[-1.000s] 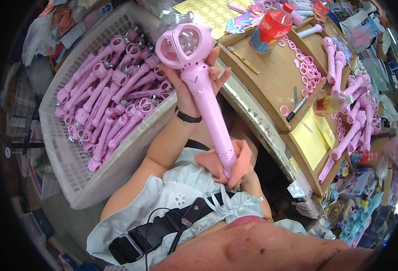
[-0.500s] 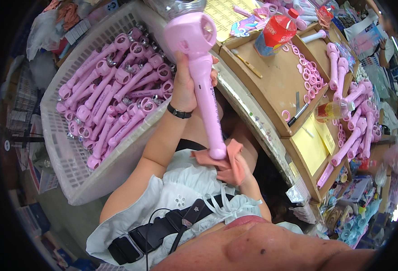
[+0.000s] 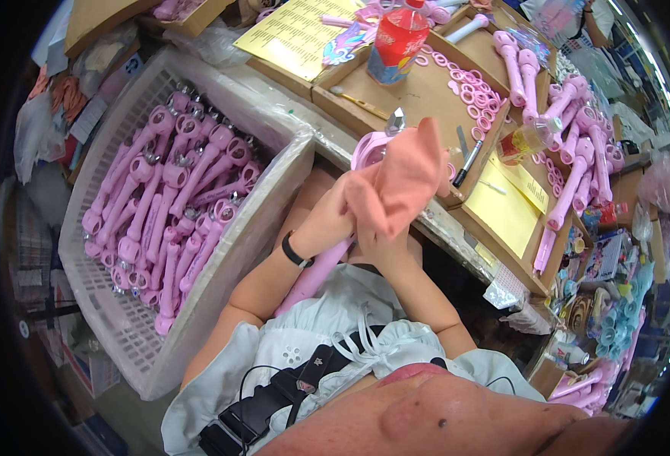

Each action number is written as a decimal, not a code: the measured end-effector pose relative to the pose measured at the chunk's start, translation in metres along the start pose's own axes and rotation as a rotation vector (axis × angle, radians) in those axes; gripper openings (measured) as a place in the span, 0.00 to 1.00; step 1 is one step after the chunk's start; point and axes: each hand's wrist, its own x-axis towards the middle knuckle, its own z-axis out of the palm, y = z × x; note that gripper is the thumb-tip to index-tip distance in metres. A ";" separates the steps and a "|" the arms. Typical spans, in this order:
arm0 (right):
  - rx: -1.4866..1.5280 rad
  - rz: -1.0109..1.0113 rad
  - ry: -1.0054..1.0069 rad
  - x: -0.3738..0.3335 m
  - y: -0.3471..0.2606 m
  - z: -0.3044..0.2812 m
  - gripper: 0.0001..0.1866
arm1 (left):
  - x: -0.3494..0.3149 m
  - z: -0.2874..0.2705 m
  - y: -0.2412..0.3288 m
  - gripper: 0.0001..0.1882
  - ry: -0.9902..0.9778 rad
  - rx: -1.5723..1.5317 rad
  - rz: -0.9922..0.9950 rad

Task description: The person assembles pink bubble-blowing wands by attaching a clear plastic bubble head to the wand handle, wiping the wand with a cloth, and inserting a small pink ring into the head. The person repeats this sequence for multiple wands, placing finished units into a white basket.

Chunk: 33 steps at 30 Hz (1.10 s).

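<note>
A pink toy wand [image 3: 316, 275] lies slantwise across my lap, its ring-shaped head up and a clear, faceted tip [image 3: 396, 120] above it. My left hand [image 3: 327, 220], a black band at its wrist, is closed round the wand below the head. Some of its fingers are behind the cloth. An orange-pink cloth [image 3: 399, 182] is bunched against the wand's head and hides much of it. My right hand [image 3: 383, 247] is closed on this cloth from below, its fingers mostly covered.
A white plastic crate [image 3: 149, 372] full of pink wands [image 3: 175, 175] stands at my left. On the right, a cardboard tray [image 3: 426, 102] holds pink rings [image 3: 475, 91], a brush and a marker [image 3: 468, 163]. A red-labelled bottle [image 3: 398, 45] stands there; more wands lie beyond.
The wand has come down and tilted, its head now nearer the tray. My right hand has brought the cloth up from the handle's end to the head. The view has shifted.
</note>
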 end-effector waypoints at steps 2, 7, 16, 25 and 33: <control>-0.004 0.033 0.015 0.009 0.004 0.002 0.08 | -0.003 0.001 0.000 0.27 0.043 0.115 -0.113; 0.661 0.484 0.018 0.029 0.011 -0.018 0.13 | -0.008 0.001 0.014 0.21 -0.027 -0.106 -0.170; 1.312 0.614 -0.211 0.044 0.047 -0.044 0.38 | -0.011 0.001 0.001 0.26 -0.391 -0.703 -0.375; 1.202 0.522 -0.161 0.041 0.042 -0.041 0.40 | -0.018 0.007 0.010 0.40 -0.139 -0.023 -0.017; 0.900 0.462 0.010 0.027 0.042 -0.047 0.15 | -0.008 0.006 0.007 0.50 -0.101 0.223 0.224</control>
